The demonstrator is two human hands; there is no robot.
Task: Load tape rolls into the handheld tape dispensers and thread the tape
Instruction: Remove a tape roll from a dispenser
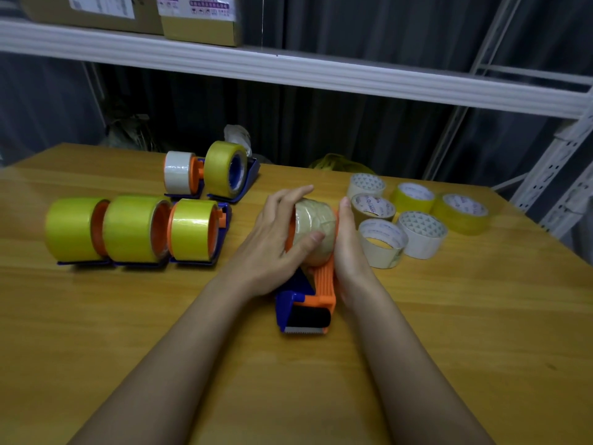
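Observation:
An orange and blue tape dispenser (pixel 308 303) lies on the wooden table (pixel 449 332), its toothed blade toward me. A clear brownish tape roll (pixel 316 224) sits on its hub. My left hand (pixel 276 242) wraps over the roll from the left, thumb on its face. My right hand (pixel 349 248) presses flat against the dispenser's orange right side. Several loose tape rolls (pixel 417 216), white, clear and yellow, lie to the right.
Three dispensers with yellow rolls (pixel 134 229) stand in a row at the left. Two more (pixel 208 171), one white and one yellow roll, stand behind them. A white metal shelf (pixel 288 69) with cardboard boxes (pixel 199 20) runs overhead.

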